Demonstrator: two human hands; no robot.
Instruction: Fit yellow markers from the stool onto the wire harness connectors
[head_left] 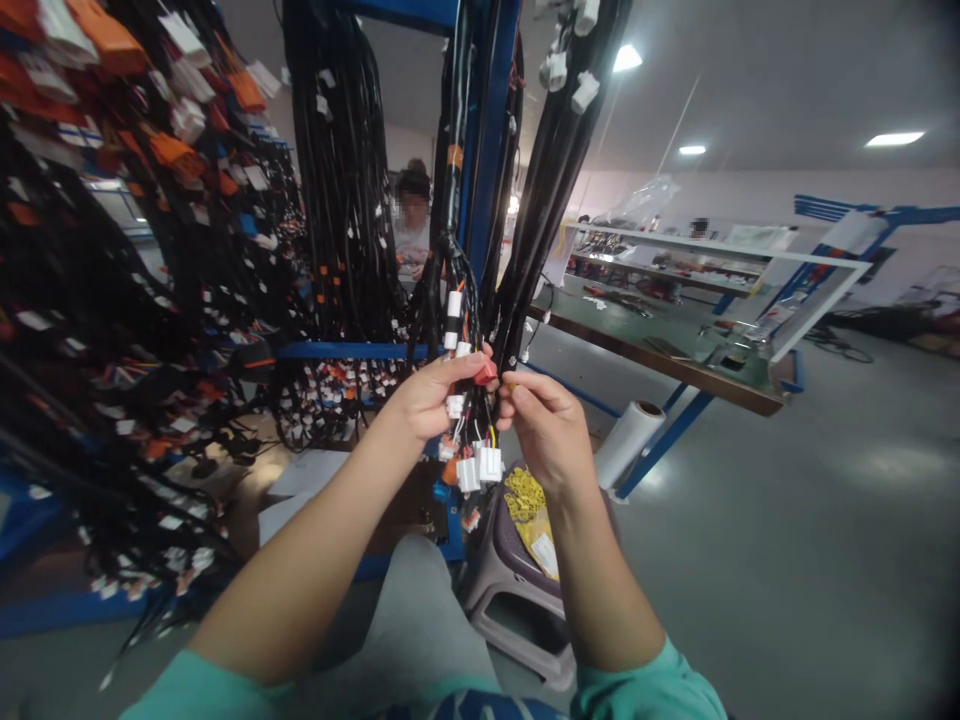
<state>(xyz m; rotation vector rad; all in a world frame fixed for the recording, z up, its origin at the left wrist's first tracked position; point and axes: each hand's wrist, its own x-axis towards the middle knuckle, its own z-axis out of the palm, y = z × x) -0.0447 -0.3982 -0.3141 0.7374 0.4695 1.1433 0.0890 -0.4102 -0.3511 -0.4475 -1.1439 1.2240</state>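
My left hand point(435, 393) pinches a small red connector point(486, 373) on a hanging wire harness point(453, 215). Close beside it on the right, my right hand point(541, 412) is closed in a pinch on a small yellow piece point(513, 387), mostly covered by the fingertips. White connectors point(480, 466) dangle on thin wires below both hands. A white cylindrical connector point(453, 318) with a black band hangs just above the left hand.
A stool point(517, 560) in front holds a bag of small yellow pieces point(527, 497). Dense black harnesses point(337, 180) hang from a blue frame point(487, 150). Right of them are a workbench point(675, 350) and a white roll point(631, 437). A person point(412, 230) is behind the harnesses.
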